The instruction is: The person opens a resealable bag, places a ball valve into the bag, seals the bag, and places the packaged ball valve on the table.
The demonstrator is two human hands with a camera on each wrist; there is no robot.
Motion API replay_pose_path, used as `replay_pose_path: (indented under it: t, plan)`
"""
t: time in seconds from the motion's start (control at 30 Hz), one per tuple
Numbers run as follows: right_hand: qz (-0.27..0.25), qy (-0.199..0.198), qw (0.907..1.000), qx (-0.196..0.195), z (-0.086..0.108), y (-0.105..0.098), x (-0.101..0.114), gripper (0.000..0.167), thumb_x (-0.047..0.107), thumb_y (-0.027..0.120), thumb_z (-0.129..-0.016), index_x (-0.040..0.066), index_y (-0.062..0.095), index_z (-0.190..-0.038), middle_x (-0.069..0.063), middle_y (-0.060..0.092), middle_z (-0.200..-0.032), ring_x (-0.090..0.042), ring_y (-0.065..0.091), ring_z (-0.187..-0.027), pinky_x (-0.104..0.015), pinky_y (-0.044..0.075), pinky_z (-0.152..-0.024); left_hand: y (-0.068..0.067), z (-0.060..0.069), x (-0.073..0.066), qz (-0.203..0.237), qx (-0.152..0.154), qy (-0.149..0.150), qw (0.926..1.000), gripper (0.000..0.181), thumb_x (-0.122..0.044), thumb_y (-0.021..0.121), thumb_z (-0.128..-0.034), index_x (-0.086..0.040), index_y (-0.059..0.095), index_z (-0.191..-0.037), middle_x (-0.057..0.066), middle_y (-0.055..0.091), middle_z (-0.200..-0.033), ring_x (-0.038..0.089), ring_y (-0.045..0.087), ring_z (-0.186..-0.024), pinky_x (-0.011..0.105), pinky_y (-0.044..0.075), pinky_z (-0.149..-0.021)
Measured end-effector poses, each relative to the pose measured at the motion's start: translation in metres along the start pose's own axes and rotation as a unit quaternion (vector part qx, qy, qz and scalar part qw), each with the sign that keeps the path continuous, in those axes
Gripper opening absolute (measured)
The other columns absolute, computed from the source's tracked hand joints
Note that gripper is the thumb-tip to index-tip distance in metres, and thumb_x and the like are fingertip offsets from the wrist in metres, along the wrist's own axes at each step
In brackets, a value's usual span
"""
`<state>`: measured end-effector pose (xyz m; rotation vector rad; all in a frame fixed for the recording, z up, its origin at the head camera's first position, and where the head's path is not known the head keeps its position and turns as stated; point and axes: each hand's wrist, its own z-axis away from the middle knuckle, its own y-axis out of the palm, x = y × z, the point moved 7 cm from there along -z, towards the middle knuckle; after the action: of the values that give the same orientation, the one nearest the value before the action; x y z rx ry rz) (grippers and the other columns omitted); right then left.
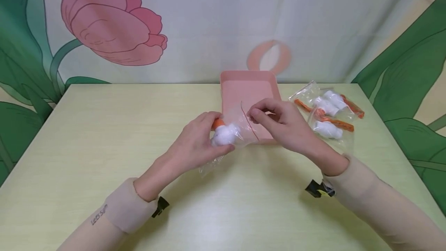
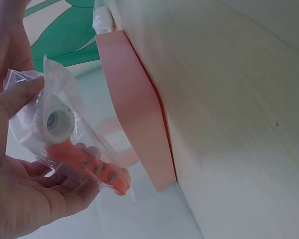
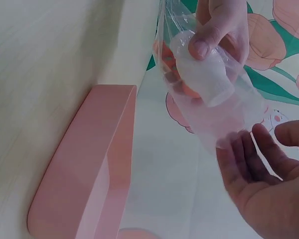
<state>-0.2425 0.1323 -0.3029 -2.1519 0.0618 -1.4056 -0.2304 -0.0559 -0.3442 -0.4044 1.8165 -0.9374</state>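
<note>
My left hand [image 1: 195, 142] holds a clear zip bag [image 2: 65, 89], thumb on one side and fingers on the other. Inside the bag are a white plastic piece [image 1: 225, 134] with a ribbed, hollow round end, and an orange piece [image 2: 89, 167] with dark marks along it. A thin red line [image 1: 250, 121] runs along the bag's mouth. At that mouth is my right hand [image 1: 283, 125], its bent fingertips against the film. In the right wrist view its thumb [image 3: 291, 133] stands apart from the fingers.
A shallow pink tray [image 1: 249, 82] lies behind the hands, towards the table's back edge. Several clear bags with white pieces [image 1: 327, 130] and orange pieces [image 1: 353, 107] lie right of it. A printed curtain [image 1: 195, 26] hangs behind the pale table [image 1: 87, 134].
</note>
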Motion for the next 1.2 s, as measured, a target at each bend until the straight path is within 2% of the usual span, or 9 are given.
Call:
replay_pose_path:
  t: [0.13, 0.23, 0.37, 0.53, 0.7, 1.0, 1.2]
  plan:
    - [0.071, -0.011, 0.9973, -0.01, 0.002, 0.001, 0.003, 0.01, 0.02, 0.074, -0.097, 0.011, 0.072, -0.097, 0.0, 0.064, -0.104, -0.019, 0.06, -0.097, -0.038, 0.054, -0.086, -0.001, 0.0, 0.001, 0.004, -0.003, -0.005, 1.0, 0.071, -0.03, 0.088, -0.0814, 0.002, 0.054, -0.135, 0.005, 0.061, -0.115, 0.021, 0.062, -0.104, 0.034, 0.056, -0.084]
    - [0.116, 0.02, 0.993, 0.001, 0.003, 0.003, 0.0, 0.02, 0.03, 0.078, -0.093, 0.013, 0.068, -0.099, -0.002, 0.057, -0.111, -0.023, 0.057, -0.097, -0.04, 0.052, -0.084, -0.001, 0.0, 0.001, 0.006, -0.008, -0.003, 0.9999, 0.07, -0.03, 0.088, -0.0815, 0.002, 0.054, -0.134, 0.005, 0.06, -0.114, 0.021, 0.063, -0.105, 0.034, 0.056, -0.084]
    - [0.146, 0.068, 0.986, 0.041, 0.007, 0.009, -0.005, 0.027, 0.039, 0.076, -0.094, 0.016, 0.064, -0.102, -0.005, 0.055, -0.112, -0.025, 0.058, -0.093, -0.039, 0.053, -0.076, -0.001, 0.0, 0.0, 0.006, -0.016, -0.002, 0.9999, 0.068, -0.029, 0.087, -0.0819, 0.002, 0.055, -0.133, 0.005, 0.06, -0.114, 0.022, 0.063, -0.105, 0.034, 0.056, -0.083]
    - [0.135, 0.054, 0.9875, 0.06, 0.007, 0.014, -0.003, 0.02, 0.034, 0.072, -0.098, 0.017, 0.065, -0.091, -0.001, 0.063, -0.095, -0.019, 0.06, -0.084, -0.038, 0.053, -0.067, -0.002, 0.0, 0.0, 0.005, -0.023, -0.003, 0.9997, 0.067, -0.029, 0.087, -0.0824, 0.002, 0.055, -0.132, 0.005, 0.059, -0.114, 0.022, 0.063, -0.106, 0.035, 0.056, -0.084]
    - [0.119, 0.046, 0.9904, 0.053, 0.006, 0.013, 0.0, 0.018, 0.028, 0.073, -0.098, 0.017, 0.067, -0.085, 0.002, 0.063, -0.087, -0.017, 0.059, -0.08, -0.036, 0.055, -0.07, -0.001, -0.001, 0.0, 0.006, -0.023, -0.003, 0.9997, 0.067, -0.03, 0.086, -0.0826, 0.002, 0.054, -0.132, 0.005, 0.059, -0.115, 0.022, 0.063, -0.107, 0.035, 0.056, -0.085]
    - [0.089, 0.024, 0.9956, 0.014, 0.002, 0.012, 0.008, 0.011, 0.014, 0.073, -0.097, 0.009, 0.072, -0.087, 0.001, 0.066, -0.088, -0.016, 0.062, -0.079, -0.032, 0.058, -0.071, 0.001, -0.001, -0.003, 0.006, -0.029, 0.011, 0.9995, 0.066, -0.03, 0.084, -0.0843, 0.003, 0.053, -0.133, 0.006, 0.059, -0.114, 0.023, 0.063, -0.105, 0.036, 0.056, -0.086]
    - [0.059, 0.031, 0.9977, -0.014, 0.001, 0.01, 0.011, 0.009, 0.011, 0.076, -0.095, 0.004, 0.076, -0.091, -0.004, 0.068, -0.084, -0.018, 0.066, -0.072, -0.028, 0.059, -0.067, 0.005, -0.001, -0.004, 0.013, -0.014, 0.003, 0.9998, 0.078, -0.037, 0.085, -0.085, 0.004, 0.048, -0.14, 0.009, 0.059, -0.12, 0.023, 0.061, -0.102, 0.034, 0.057, -0.08]
